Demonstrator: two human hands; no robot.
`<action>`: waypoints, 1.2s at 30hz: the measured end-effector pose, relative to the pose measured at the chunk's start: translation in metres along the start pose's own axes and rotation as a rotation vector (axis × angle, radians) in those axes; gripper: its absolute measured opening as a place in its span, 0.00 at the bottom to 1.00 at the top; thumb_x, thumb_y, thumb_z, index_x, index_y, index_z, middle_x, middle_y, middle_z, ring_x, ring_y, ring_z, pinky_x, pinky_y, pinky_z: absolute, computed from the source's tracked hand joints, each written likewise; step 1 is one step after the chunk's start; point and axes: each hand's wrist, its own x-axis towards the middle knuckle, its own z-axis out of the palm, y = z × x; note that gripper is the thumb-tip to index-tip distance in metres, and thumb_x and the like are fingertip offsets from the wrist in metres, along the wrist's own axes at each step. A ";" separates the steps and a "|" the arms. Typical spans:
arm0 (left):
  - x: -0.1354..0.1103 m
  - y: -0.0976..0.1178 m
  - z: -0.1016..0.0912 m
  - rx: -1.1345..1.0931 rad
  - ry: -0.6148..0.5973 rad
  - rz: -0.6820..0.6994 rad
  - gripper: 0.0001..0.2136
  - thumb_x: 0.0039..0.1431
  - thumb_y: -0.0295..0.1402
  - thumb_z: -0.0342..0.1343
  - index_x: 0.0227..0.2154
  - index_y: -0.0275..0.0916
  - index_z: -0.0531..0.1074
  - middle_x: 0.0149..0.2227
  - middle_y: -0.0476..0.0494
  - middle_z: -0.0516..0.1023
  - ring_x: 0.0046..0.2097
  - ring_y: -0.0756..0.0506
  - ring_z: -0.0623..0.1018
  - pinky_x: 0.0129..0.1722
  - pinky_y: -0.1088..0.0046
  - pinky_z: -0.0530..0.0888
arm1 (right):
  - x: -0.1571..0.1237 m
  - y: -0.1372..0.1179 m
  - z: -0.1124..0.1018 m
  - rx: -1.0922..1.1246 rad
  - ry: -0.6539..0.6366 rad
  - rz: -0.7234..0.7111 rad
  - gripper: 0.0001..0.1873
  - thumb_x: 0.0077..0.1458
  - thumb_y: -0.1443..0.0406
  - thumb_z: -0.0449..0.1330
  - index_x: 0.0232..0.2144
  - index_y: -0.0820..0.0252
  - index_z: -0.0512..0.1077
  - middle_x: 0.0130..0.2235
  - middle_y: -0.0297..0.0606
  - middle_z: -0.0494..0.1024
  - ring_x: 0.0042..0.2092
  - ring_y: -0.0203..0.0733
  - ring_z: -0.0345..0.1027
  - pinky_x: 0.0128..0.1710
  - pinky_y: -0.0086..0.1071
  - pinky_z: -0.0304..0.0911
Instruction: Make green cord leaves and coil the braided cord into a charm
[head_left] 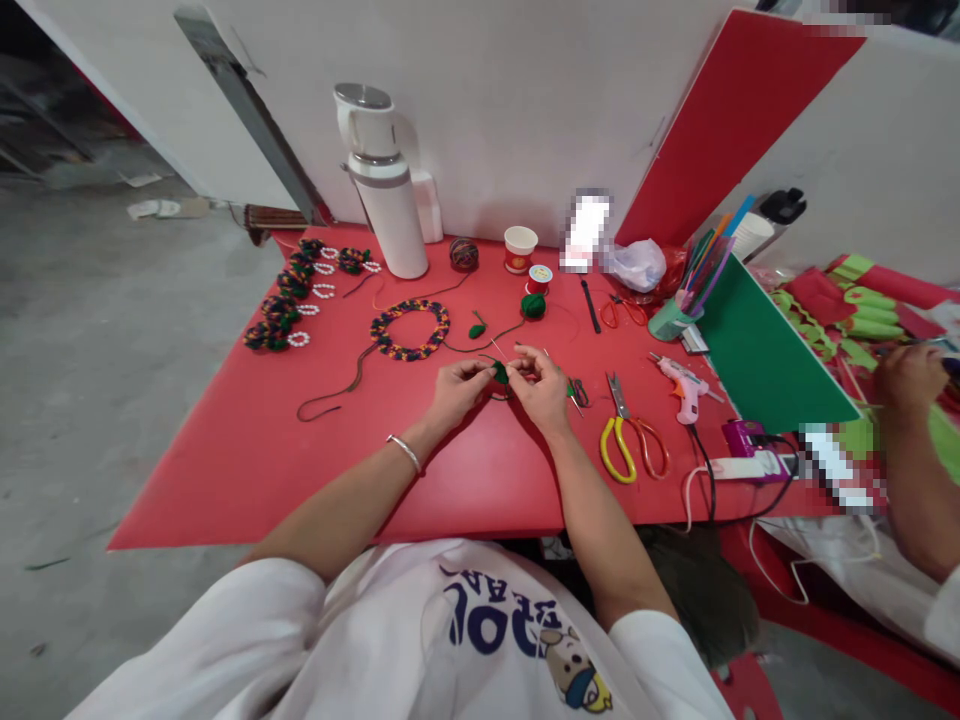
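Observation:
Over the middle of the red table, my left hand [461, 390] pinches a small dark green crocheted piece [500, 373] by its edge. My right hand [541, 388] meets it from the other side, fingers closed at the piece. A thin needle-like tool [498, 347] sticks up by the right fingertips; whether it is a hook or a needle is too small to tell. Dark yarn trails near the fingers. Just beyond lie a green yarn ball [533, 306] and a small green leaf-shaped piece [478, 330]. A multicoloured crocheted ring [410, 331] lies to the left.
Yellow-and-orange-handled scissors [619, 430] and a pink glue gun [684, 388] lie right. Behind stand a white flask [390, 215], a paper cup [520, 248] and a thread spool [539, 279]. Beaded crocheted pieces [279, 310] line the left. Another person's hand [911, 378] is far right.

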 end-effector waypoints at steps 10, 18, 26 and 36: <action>0.000 -0.003 -0.002 0.030 -0.028 0.060 0.14 0.44 0.42 0.69 0.28 0.35 0.80 0.17 0.53 0.71 0.17 0.55 0.61 0.17 0.77 0.57 | 0.000 0.004 0.002 -0.033 -0.042 -0.067 0.19 0.55 0.63 0.66 0.50 0.56 0.78 0.38 0.38 0.86 0.41 0.41 0.81 0.42 0.33 0.76; 0.001 -0.005 -0.004 0.078 -0.037 0.093 0.13 0.45 0.40 0.68 0.28 0.35 0.81 0.20 0.51 0.73 0.19 0.55 0.64 0.18 0.77 0.59 | -0.001 0.004 0.001 -0.070 -0.035 -0.065 0.18 0.56 0.62 0.64 0.49 0.56 0.78 0.37 0.37 0.85 0.38 0.40 0.79 0.42 0.33 0.75; -0.002 0.002 0.001 -0.006 -0.017 0.016 0.14 0.43 0.42 0.69 0.25 0.35 0.78 0.12 0.56 0.63 0.14 0.55 0.58 0.15 0.77 0.52 | 0.001 0.002 -0.001 0.033 -0.023 -0.008 0.19 0.54 0.61 0.65 0.48 0.58 0.77 0.36 0.36 0.83 0.37 0.39 0.78 0.40 0.32 0.74; -0.001 0.000 0.001 -0.018 -0.003 -0.002 0.16 0.42 0.43 0.70 0.25 0.35 0.78 0.11 0.55 0.64 0.13 0.55 0.59 0.13 0.77 0.53 | 0.014 0.010 -0.018 -0.057 0.195 0.009 0.18 0.53 0.60 0.63 0.46 0.59 0.78 0.35 0.37 0.83 0.36 0.39 0.77 0.44 0.35 0.73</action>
